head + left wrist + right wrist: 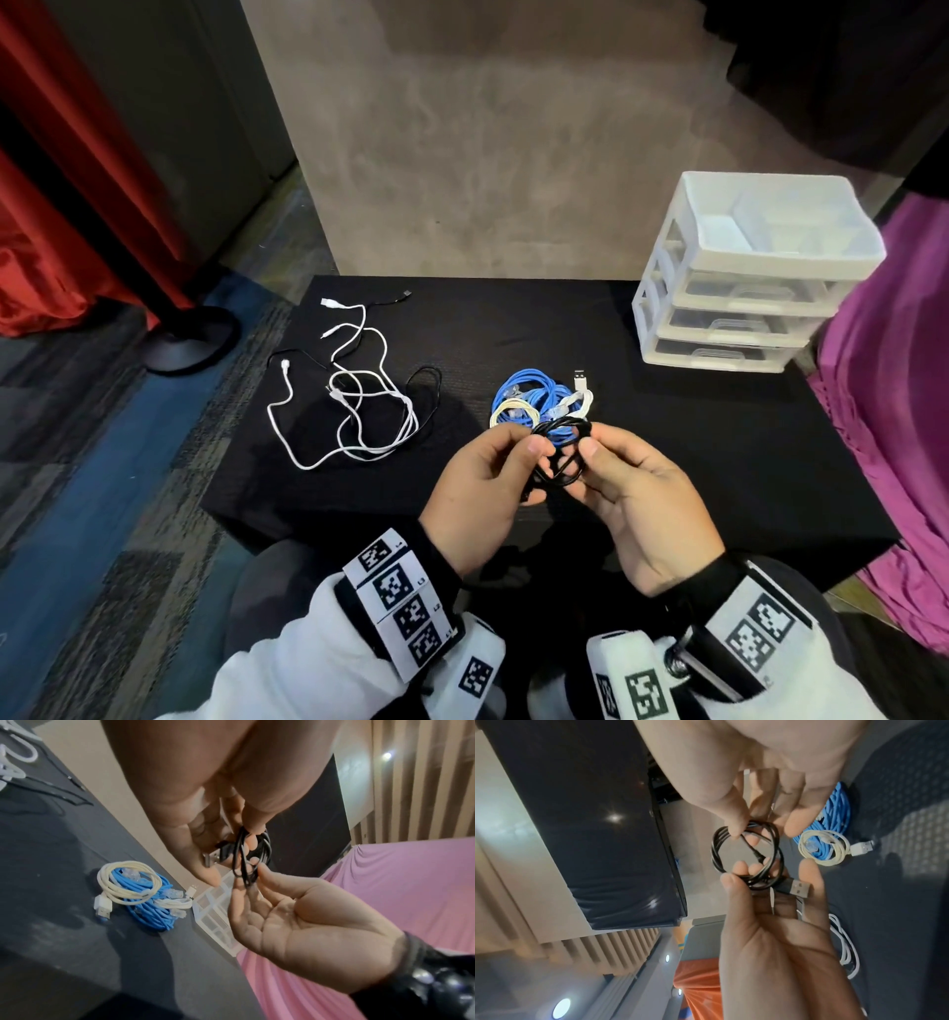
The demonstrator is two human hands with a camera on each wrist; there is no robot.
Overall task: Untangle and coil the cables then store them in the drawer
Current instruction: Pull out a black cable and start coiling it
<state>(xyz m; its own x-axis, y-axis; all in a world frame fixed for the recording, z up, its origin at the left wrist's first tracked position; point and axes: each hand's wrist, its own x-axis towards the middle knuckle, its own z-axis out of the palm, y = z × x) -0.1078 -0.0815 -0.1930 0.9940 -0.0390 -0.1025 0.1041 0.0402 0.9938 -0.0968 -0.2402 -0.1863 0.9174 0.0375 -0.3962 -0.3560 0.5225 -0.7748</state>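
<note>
A small black USB cable coil [562, 455] hangs just above the table's near edge between both hands. My left hand [529, 470] pinches its left side, and the silver USB plug [799, 888] sticks out past these fingers. My right hand [595, 473] pinches the right side with thumb and fingers. The wrist views show the same coil [253, 860] [746, 854] held as a few round loops. Just beyond lie a coiled blue cable [529, 393], a cream coil [513, 413] and a small white coil [580, 401]. Loose white and black cables [359, 395] lie tangled at the left.
A white plastic drawer unit [744, 272] with three closed clear drawers and an open top tray stands at the table's back right. The table [693, 462] has a black cover. Pink cloth [893, 385] hangs at the right and a red curtain [61, 205] at the left.
</note>
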